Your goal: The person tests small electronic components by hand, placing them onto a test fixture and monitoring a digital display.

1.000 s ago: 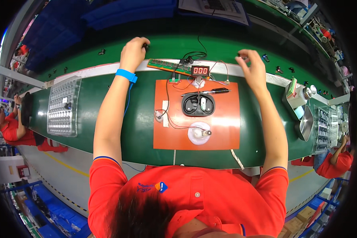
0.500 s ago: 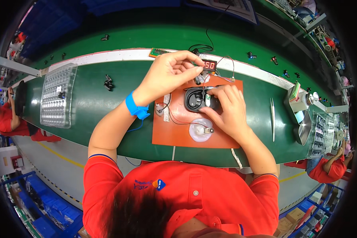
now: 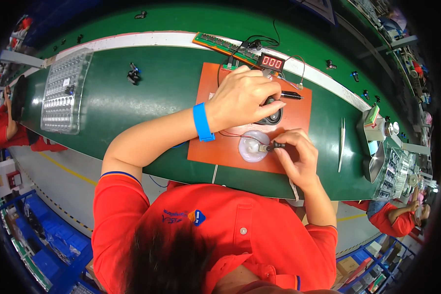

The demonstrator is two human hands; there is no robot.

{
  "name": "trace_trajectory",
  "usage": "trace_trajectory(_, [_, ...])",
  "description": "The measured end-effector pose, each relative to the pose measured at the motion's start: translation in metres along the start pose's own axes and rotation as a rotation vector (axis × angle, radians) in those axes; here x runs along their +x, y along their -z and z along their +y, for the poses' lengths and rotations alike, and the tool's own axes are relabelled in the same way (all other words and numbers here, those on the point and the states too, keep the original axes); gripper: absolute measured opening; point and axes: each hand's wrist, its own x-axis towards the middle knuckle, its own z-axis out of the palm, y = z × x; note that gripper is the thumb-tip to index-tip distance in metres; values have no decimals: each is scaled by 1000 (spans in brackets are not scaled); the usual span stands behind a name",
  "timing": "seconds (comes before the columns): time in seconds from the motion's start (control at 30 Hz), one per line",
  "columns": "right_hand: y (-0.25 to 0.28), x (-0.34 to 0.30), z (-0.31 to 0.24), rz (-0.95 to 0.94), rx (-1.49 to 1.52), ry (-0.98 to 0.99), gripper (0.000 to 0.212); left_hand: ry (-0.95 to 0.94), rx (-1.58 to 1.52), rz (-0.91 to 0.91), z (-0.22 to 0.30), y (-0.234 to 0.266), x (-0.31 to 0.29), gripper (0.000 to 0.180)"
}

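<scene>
A black earbud case [image 3: 275,117] rests on the orange mat [image 3: 206,149], mostly covered by my left hand [image 3: 247,93]. That hand's thumb and fingers close on a dark part at the top of the case; the palm hides the rest. Between the thumb and fingertips of my right hand [image 3: 301,154] is a small black earbud [image 3: 278,145], close to a metal piece on a round whitish pad [image 3: 251,151]. Thin red and black wires lead to that pad. Above my left hand, a small meter [image 3: 271,62] shows lit red digits. A black pen [image 3: 292,95] lies beside the case.
A long circuit board [image 3: 225,48] lies along the white ledge. Tweezers [image 3: 342,144] and a metal tray [image 3: 376,159] are at right. A clear plastic tray [image 3: 66,93] and loose black earbuds [image 3: 133,75] are at left. Co-workers in red sit at both sides.
My right hand has left the case and come nearer, now pinching an earbud by the round pad. My left hand has moved from the meter down onto the case. The lit digits have changed.
</scene>
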Motion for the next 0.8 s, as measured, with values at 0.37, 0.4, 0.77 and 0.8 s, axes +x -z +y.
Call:
trace_trajectory(0.37, [-7, -6, 0, 11, -418, 364, 27, -105, 126, 136, 0, -2, -5, 17])
trace_trajectory(0.4, [-6, -1, 1, 15, -405, 383, 27, -73, 86, 106, -1, 5, -5, 17])
trace_trajectory(0.77, [88, 120, 146, 371, -528, -227, 20, 312, 544, 169, -61, 161, -84, 32])
trace_trajectory(0.8, [93, 127, 162, 389, -545, -239, 20, 291, 528, 165, -56, 158, -89, 32])
